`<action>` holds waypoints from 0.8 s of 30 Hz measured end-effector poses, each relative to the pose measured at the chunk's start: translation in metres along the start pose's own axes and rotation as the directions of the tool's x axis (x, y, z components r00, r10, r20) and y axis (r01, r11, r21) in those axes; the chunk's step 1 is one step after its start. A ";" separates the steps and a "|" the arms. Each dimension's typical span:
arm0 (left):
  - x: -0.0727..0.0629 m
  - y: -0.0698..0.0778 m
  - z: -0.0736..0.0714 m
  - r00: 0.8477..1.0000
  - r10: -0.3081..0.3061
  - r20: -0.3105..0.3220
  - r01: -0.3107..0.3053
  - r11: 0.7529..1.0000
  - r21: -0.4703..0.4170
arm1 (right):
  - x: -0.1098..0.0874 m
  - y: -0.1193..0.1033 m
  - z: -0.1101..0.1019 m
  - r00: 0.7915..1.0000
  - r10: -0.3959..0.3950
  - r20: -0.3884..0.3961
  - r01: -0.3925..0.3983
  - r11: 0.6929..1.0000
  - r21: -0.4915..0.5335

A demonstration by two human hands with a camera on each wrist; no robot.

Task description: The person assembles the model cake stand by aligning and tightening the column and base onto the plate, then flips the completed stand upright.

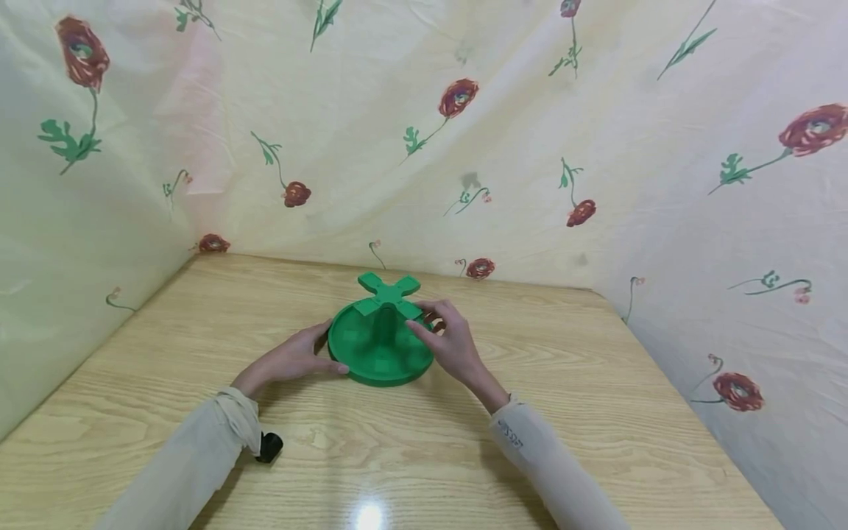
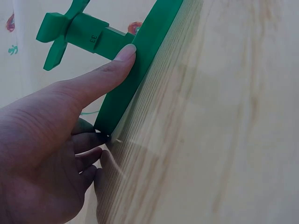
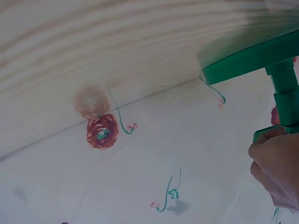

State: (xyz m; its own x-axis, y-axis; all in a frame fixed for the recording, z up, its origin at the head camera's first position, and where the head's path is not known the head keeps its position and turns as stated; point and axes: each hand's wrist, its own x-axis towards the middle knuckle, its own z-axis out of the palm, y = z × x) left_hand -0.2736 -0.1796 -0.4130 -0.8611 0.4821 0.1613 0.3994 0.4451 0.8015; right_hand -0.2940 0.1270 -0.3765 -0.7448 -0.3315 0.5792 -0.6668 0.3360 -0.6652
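A green plastic stand sits near the middle of the table, with a round rimmed dish [image 1: 358, 368] at its foot, an upright post [image 1: 385, 329] and a four-armed cross top [image 1: 389, 293]. My left hand [image 1: 297, 356] holds the dish's left rim, thumb at the front and fingers around the far side. The left wrist view shows that thumb [image 2: 114, 72] pressed on the rim and the number 33 on the post. At the right, my right hand [image 1: 456, 344] pinches one arm of the cross top; the right wrist view shows its fingers [image 3: 275, 154] curled there, partly cut off.
The wood-grained table [image 1: 596, 412] meets flower-printed cloth [image 1: 371, 147] at the back and on both sides. A small black object [image 1: 270, 447] shows beside the left sleeve [image 1: 192, 456]. The right sleeve [image 1: 556, 464] crosses the table's front.
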 end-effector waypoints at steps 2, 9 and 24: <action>0.000 0.000 0.000 1.000 0.001 0.000 -0.001 1.000 0.003 | -0.001 -0.002 0.001 1.000 0.010 0.003 -0.010 1.000 0.004; 0.001 -0.001 0.000 1.000 0.004 -0.003 -0.004 1.000 0.005 | -0.004 -0.007 0.003 1.000 0.008 0.021 -0.008 1.000 0.029; 0.001 -0.002 0.000 1.000 -0.001 -0.002 0.001 1.000 0.002 | 0.018 0.015 -0.006 0.991 -0.057 -0.125 0.051 0.997 -0.053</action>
State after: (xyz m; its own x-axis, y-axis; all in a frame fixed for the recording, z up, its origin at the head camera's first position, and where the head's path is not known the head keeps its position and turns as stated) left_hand -0.2749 -0.1803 -0.4145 -0.8622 0.4802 0.1614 0.3989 0.4472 0.8006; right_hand -0.3177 0.1314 -0.3736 -0.7028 -0.2377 0.6705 -0.7043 0.3647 -0.6090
